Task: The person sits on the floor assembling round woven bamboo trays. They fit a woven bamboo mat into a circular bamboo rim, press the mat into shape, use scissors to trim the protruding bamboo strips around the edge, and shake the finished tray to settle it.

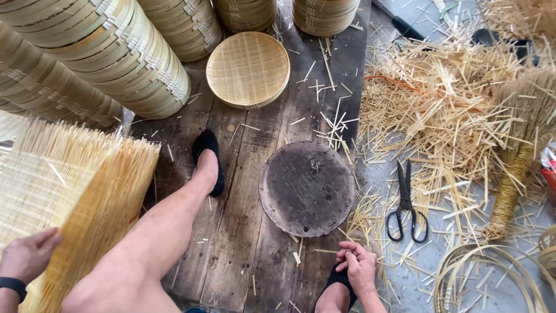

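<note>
The left hand (26,255) grips a woven bamboo mat (69,197), while the right hand (358,268) has its fingers curled near the dark round disc (307,188) on the wooden boards (231,255).

Dark, worn wooden planks (243,191) cover the floor's middle, beside grey concrete (405,272) on the right strewn with pale bamboo offcuts (440,110). Stacks of woven baskets (116,52) line the far edge. Soft, even daylight falls.

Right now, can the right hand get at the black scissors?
Probably yes: the right hand is low by the dark round board, and the black scissors lie just beyond it, with only loose bamboo slivers between.
</note>
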